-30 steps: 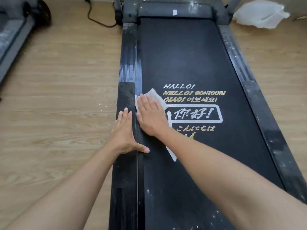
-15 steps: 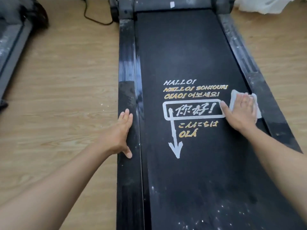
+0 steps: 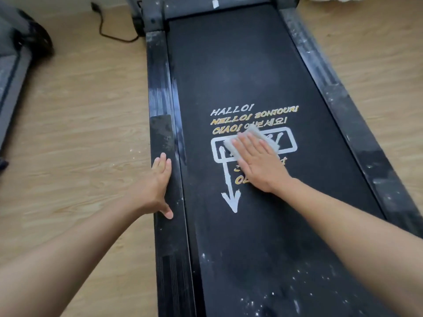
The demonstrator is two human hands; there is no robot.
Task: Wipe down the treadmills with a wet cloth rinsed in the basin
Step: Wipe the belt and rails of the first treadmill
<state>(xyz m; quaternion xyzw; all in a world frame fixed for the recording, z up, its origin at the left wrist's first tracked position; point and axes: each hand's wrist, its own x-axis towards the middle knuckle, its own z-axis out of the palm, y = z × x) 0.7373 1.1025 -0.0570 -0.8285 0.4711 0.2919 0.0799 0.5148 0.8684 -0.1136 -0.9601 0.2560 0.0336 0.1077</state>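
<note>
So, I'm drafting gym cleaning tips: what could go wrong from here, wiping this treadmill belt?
The left hand leans on the dusty side rail and might slip if it gets wet. The cloth under the right hand may just smear dust; white specks dot the near belt. Drips could reach the power cord.

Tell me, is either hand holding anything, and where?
Nothing is gripped. The right hand presses flat on the cloth; the left hand rests on the side rail.
</note>
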